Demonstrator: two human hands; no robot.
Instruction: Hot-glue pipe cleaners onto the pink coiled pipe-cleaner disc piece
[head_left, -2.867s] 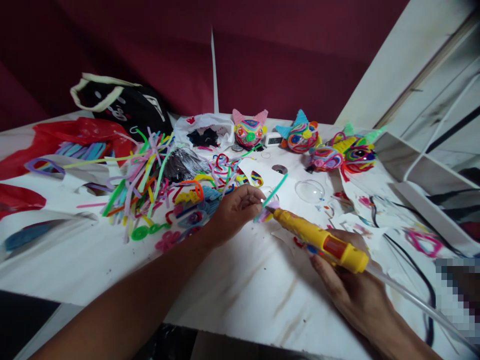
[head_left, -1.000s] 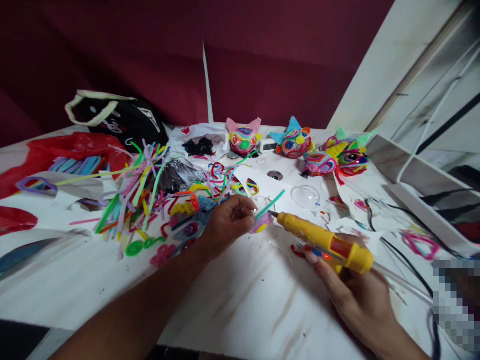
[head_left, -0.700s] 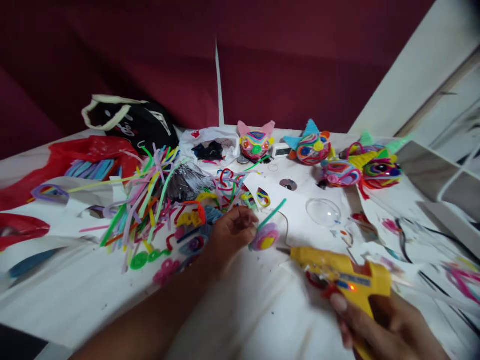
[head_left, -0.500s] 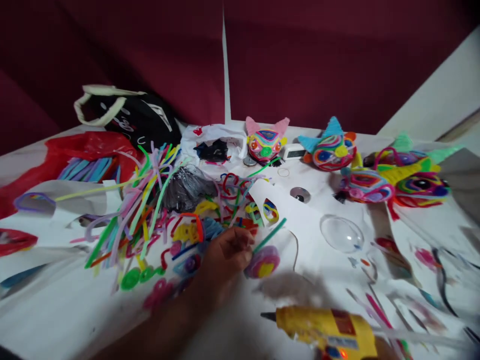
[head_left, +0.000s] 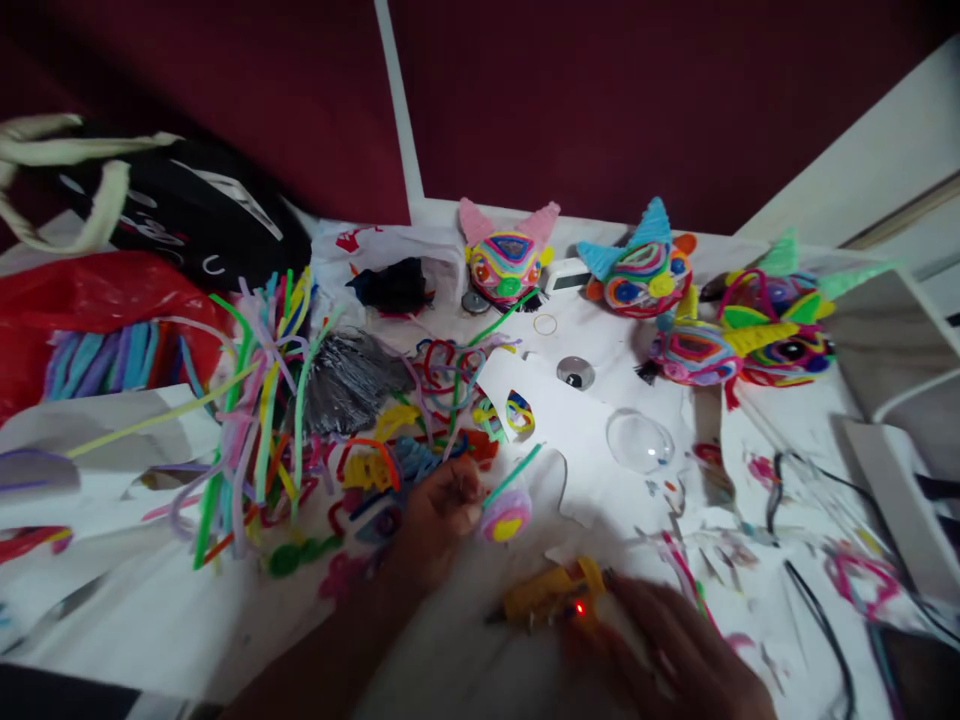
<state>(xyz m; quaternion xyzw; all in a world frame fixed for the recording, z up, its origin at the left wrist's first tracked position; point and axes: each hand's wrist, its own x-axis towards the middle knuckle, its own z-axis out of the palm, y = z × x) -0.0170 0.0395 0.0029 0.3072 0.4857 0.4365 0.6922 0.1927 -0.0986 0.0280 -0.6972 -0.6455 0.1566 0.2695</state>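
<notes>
In the head view my left hand [head_left: 442,515] pinches a teal pipe cleaner [head_left: 514,474], which slants up to the right from the fingertips. Just under it is a pink and yellow pipe-cleaner coil [head_left: 507,518]; whether my fingers touch it I cannot tell. A yellow glue gun [head_left: 544,597], its red light lit, is low in the middle with its dark nozzle pointing left. My right hand [head_left: 682,645] is right behind the gun, blurred, its fingers stretched out along the gun's rear end. Beneath the hand, the gun's lower part is hard to make out.
Loose pipe cleaners [head_left: 255,430] and grey tinsel [head_left: 356,380] heap on the left, beside a red bag [head_left: 112,285]. Several colourful animal heads [head_left: 510,265] line the back. A clear plastic dome [head_left: 640,441] and black cables [head_left: 825,620] lie to the right.
The glue gun has moved left and up in view, and my right hand has come into fuller view, fingers stretched. The left hand keeps its pinch. The whole view has shifted and tilted.
</notes>
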